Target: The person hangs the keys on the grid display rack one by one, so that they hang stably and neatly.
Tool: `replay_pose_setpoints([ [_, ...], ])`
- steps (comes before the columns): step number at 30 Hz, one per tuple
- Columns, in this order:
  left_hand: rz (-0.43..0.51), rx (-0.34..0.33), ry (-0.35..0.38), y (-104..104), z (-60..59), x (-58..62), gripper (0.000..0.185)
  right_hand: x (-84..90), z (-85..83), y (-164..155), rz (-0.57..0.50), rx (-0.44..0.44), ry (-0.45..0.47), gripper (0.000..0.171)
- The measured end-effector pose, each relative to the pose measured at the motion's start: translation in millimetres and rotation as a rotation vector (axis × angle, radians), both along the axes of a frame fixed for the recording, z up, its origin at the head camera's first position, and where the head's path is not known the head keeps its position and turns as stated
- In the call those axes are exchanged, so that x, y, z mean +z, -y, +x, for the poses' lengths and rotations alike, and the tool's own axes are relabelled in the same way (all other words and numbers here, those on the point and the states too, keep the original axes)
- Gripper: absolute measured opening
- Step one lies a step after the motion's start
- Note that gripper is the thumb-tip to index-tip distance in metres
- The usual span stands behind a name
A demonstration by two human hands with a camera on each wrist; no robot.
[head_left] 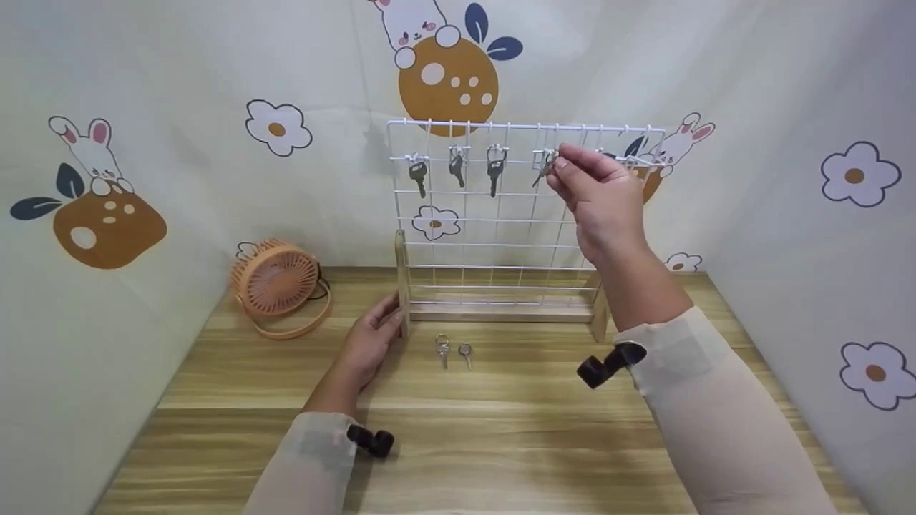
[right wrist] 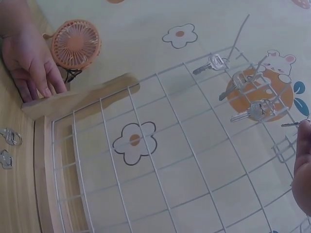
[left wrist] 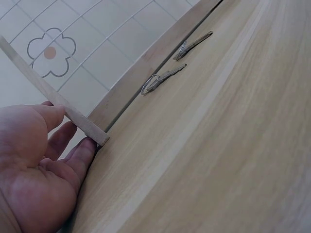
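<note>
A white wire grid rack (head_left: pixel 522 126) stands on a wooden base (head_left: pixel 494 312) on the table. Three keys (head_left: pixel 456 168) hang side by side from hooks on its top row. My right hand (head_left: pixel 565 166) is raised to that row and pinches a fourth key (head_left: pixel 545 172) against a hook, just right of the hanging ones. My left hand (head_left: pixel 392 311) rests with straight fingers against the rack's left wooden post (left wrist: pixel 73 116), thumb on one side and fingers (left wrist: pixel 82 150) at its foot. Two loose keys (head_left: pixel 443 349) (head_left: pixel 466 352) lie on the table in front of the base.
An orange desk fan (head_left: pixel 275 282) sits at the back left of the wooden table (head_left: pixel 501 443). Walls with flower and rabbit prints close in the back and both sides. Further hooks (head_left: pixel 630 161) on the top row lie right of my hand.
</note>
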State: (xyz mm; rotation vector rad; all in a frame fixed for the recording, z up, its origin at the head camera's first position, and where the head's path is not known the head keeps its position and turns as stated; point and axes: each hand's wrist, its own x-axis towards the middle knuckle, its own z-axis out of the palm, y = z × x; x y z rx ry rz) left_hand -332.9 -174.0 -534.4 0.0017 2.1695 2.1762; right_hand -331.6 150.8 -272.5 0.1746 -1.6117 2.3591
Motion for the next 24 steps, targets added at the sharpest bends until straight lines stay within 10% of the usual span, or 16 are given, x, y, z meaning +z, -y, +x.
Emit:
replay_pose_setpoints([
  [14, 0.013, -0.022, -0.003, 0, 0.2, -1.3, 0.052, -7.3, -1.7, 4, 0.034, -0.039, -0.006, 0.031],
  [24, 0.033, -0.009, -0.008, -2, -0.8, -1.7, 0.052, -68.9, 0.3, 18, 0.06, 0.012, 0.074, 0.019],
])
